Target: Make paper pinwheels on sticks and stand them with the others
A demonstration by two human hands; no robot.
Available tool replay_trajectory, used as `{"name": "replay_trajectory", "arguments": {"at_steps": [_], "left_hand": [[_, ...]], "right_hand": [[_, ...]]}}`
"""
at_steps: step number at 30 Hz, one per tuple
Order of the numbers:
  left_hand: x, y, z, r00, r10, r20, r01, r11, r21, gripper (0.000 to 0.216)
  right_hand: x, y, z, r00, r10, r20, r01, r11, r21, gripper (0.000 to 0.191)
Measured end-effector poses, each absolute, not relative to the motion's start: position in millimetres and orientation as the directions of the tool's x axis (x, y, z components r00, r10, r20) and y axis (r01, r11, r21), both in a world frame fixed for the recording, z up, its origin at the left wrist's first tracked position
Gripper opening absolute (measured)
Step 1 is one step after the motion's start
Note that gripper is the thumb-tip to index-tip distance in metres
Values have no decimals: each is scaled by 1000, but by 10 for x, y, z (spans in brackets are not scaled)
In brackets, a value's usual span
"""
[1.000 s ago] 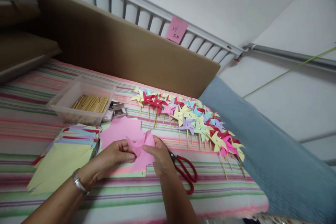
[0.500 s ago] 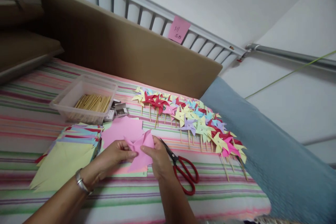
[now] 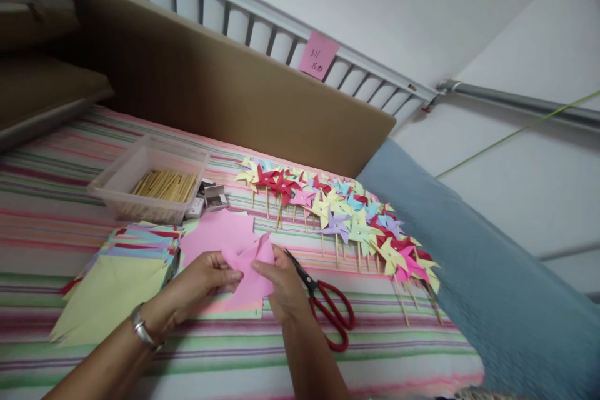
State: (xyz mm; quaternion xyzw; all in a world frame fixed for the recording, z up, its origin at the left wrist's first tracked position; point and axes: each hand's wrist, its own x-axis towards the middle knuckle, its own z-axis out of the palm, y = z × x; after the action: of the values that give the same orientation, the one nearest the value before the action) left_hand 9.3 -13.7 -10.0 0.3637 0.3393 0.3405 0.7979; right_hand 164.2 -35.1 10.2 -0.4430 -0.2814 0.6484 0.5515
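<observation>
A pink paper pinwheel (image 3: pixel 252 286), with some of its corners folded inward, is held between both hands. My left hand (image 3: pixel 206 275) pinches its left side with thumb and fingers. On the other side, my right hand (image 3: pixel 280 278) has its thumb pressed on the folded part near the middle and its fingers behind. Below and beyond lies a stack of pink paper (image 3: pixel 218 230). Red-handled scissors (image 3: pixel 328 303) rest on the cloth just right of my right hand, blades toward it. Cut yellow paper (image 3: pixel 110 294) tops a pile of coloured sheets left of my left hand.
A clear plastic box (image 3: pixel 147 147) holds many short wooden sticks (image 3: pixel 165 187). Small open boxes (image 3: pixel 215 198) stand beside it. Rows of finished pinwheels on sticks (image 3: pixel 337 225) lie at the right on the striped cloth (image 3: pixel 375 362). A brown board (image 3: pixel 210 75) closes off the back.
Hardly anything differs. Both hands keep their hold on the pink paper, with only a tiny shift of the fingers, and the view has moved very slightly.
</observation>
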Motion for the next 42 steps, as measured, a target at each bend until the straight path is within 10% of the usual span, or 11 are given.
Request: {"name": "replay_trajectory", "arguments": {"at_steps": [42], "left_hand": [[-54, -65, 7, 556, 792, -254, -204, 426, 882, 23]], "right_hand": [[1695, -338, 28, -146, 942, -301, -299, -332, -895, 42]]}}
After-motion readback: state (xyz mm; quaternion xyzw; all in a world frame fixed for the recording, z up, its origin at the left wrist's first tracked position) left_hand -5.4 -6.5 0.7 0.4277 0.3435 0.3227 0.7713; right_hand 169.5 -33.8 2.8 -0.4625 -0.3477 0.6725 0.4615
